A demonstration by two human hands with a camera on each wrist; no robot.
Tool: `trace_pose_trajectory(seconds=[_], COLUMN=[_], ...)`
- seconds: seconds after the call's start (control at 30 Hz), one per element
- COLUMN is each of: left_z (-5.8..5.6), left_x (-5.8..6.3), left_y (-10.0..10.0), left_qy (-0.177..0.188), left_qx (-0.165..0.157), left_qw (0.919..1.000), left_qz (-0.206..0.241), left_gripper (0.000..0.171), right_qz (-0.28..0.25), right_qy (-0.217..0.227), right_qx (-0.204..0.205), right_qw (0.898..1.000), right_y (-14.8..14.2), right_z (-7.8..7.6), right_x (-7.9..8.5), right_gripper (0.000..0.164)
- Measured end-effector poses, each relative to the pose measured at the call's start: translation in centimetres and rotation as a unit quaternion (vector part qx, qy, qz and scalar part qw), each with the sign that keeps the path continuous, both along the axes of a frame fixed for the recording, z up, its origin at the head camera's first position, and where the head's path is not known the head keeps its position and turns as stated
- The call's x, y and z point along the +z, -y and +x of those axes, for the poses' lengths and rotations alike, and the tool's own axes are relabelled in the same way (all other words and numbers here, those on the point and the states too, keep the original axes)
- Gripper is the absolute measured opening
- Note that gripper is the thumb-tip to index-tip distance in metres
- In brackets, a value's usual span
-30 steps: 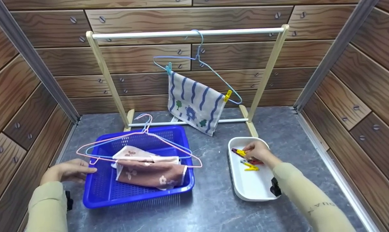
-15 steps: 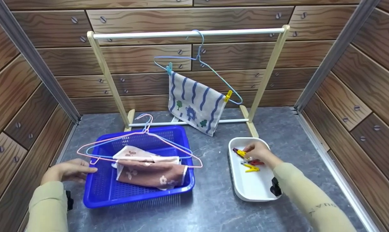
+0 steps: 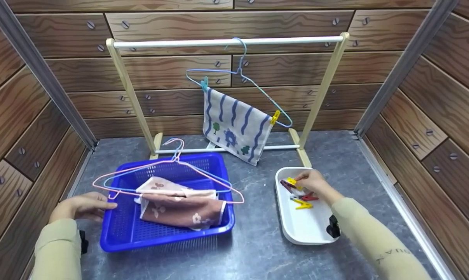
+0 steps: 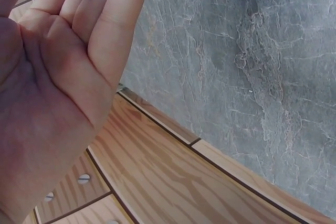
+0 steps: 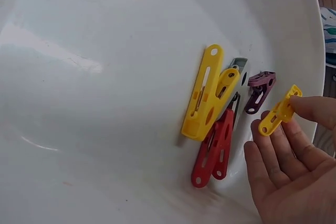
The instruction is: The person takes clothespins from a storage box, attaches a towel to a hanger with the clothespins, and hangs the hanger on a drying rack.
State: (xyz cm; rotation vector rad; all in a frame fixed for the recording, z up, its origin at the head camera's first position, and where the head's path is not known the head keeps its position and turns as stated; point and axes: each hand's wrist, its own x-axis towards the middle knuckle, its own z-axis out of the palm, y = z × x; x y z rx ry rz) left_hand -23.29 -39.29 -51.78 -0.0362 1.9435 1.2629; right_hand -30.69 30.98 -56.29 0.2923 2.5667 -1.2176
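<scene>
My right hand (image 3: 315,182) pinches a yellow clothespin (image 5: 278,116) between thumb and fingers, over the far end of the white tray (image 3: 304,233). Close by in the tray lie a purple clothespin (image 5: 260,90), a second yellow clothespin (image 5: 202,103), a red clothespin (image 5: 212,153) and a grey clothespin (image 5: 241,66). At the left side of the blue basket (image 3: 119,227), my left hand (image 3: 87,205) has its thumb at the rim. The left wrist view shows its palm (image 4: 58,93) with fingers extended, holding nothing. Whether those fingers touch the basket is unclear.
Pink and blue hangers (image 3: 236,194) lie across the basket over a brown flowered cloth (image 3: 180,212). Behind stands a drying rack (image 3: 172,43). On it a blue hanger (image 3: 215,70) carries a striped towel (image 3: 236,124), clipped at both corners and slanting down to the right.
My right hand has shifted slightly, and the yellow clothespin it pinches has turned and come apart from the purple one. The left hand stays at the basket's side.
</scene>
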Motion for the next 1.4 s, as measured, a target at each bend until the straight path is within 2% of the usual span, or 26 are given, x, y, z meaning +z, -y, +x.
trace_pose_trajectory(seconds=[0.23, 0.57, 0.67, 0.87, 1.07, 1.4], left_z=[0.0, 0.1, 0.1, -0.1, -0.1, 0.1], left_x=[0.5, 0.6, 0.7, 0.8, 0.6, 0.2], left_y=[-0.4, -0.4, -0.4, -0.3, -0.2, -0.2], left_qy=[0.009, 0.019, 0.018, 0.015, 0.017, 0.02], left_qx=[0.004, 0.005, 0.007, 0.006, 0.007, 0.009], left_qw=[0.9999, 0.9998, 0.9998, 0.9999, 0.9998, 0.9998], left_qz=[-0.011, -0.009, -0.009, -0.005, 0.001, 0.005], left_gripper=[0.028, 0.028, 0.028, 0.026, 0.026, 0.029], right_qz=[-0.031, -0.03, -0.033, -0.088, -0.164, -0.222], right_qy=[-0.004, 0.009, 0.002, 0.009, 0.022, 0.018], right_qx=[0.002, -0.018, -0.01, -0.005, 0.012, 0.039], right_qw=[1.0, 0.999, 0.999, 0.996, 0.986, 0.974], right_y=[-0.4, -0.3, -0.3, -0.5, -0.5, -0.5], right_z=[0.3, 0.1, -0.1, -0.1, 0.2, 0.7], right_x=[0.7, 1.1, 1.1, 1.7, 2.7, 3.5], right_gripper=[0.03, 0.03, 0.031, 0.036, 0.042, 0.049])
